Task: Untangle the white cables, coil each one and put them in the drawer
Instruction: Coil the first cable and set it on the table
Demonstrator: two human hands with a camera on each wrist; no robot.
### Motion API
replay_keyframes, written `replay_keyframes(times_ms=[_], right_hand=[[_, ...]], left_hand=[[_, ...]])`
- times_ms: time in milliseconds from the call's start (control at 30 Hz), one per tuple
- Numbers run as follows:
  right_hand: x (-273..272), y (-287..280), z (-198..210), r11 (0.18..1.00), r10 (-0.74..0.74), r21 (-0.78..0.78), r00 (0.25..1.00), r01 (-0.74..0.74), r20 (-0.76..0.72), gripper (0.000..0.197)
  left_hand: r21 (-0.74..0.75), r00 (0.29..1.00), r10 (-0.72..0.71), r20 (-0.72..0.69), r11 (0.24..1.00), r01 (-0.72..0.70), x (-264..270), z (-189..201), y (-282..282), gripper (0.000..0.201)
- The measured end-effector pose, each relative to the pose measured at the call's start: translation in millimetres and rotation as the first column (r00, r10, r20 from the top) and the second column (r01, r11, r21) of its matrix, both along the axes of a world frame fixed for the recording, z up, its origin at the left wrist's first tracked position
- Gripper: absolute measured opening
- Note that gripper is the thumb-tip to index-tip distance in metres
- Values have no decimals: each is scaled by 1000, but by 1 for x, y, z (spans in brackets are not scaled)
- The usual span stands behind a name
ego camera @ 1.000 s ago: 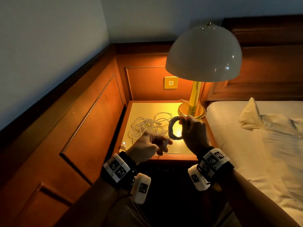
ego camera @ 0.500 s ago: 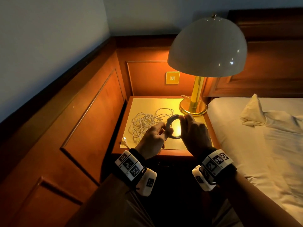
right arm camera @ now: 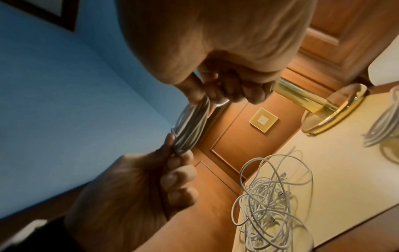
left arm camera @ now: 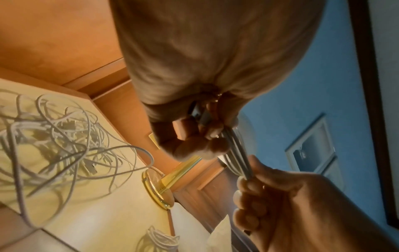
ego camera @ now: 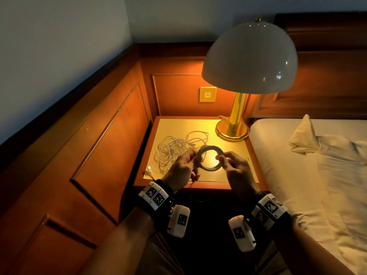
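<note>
Both hands hold one coiled white cable [ego camera: 210, 158] above the worktop [ego camera: 234, 155]: left hand [ego camera: 183, 167] pinches its left side, right hand [ego camera: 236, 169] its right. Tangled cables [ego camera: 174, 149] lie behind it.

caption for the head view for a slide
Both hands, left hand and right hand, hold a coiled cable above the nightstand.
</note>
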State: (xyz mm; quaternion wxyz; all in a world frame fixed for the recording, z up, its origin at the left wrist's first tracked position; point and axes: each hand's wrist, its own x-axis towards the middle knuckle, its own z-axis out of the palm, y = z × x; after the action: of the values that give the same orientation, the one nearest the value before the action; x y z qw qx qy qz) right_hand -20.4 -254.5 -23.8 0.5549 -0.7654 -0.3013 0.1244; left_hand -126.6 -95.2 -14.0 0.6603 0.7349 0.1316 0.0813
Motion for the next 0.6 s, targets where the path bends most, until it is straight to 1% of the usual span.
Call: replay_keyframes(times_ms=[67, 133, 200, 267, 333, 433, 533, 600], right_hand=[[5, -2, -2, 1000, -1, 19, 995, 3, -101, 21], [4, -3, -2, 999, -19, 37, 992, 23, -125, 21], [2, -1, -5, 994, -93, 54, 992, 97, -87, 22], [2, 0, -11, 985, -167, 44, 986, 168, -28, 23], [7, 1, -15, 981, -196, 4, 980, 196, -37, 25], [20, -2, -20, 977, -200, -93, 977, 193, -72, 28], [26, -5, -23, 970, -198, -151, 980, 192, -29, 27], [24, -5, -24, 969, -189, -153, 981, 193, 44, 25]], left_hand=[[3, 999, -45, -16, 999, 45, -1, -2, 1, 14], [34, 993, -108, -40, 993, 110, -3, -3, 2, 14], [88, 980, -182, -77, 978, 189, -4, 1, 2, 17], [121, 967, -223, -121, 964, 237, -5, 3, 1, 22], [141, 962, -219, -164, 960, 242, -6, 2, -5, 25], [202, 959, -179, -218, 953, 224, -5, 3, -21, 17], [180, 949, -199, -244, 952, 246, -3, 8, -24, 17], [135, 947, -192, -256, 963, 232, -1, 7, -16, 19]])
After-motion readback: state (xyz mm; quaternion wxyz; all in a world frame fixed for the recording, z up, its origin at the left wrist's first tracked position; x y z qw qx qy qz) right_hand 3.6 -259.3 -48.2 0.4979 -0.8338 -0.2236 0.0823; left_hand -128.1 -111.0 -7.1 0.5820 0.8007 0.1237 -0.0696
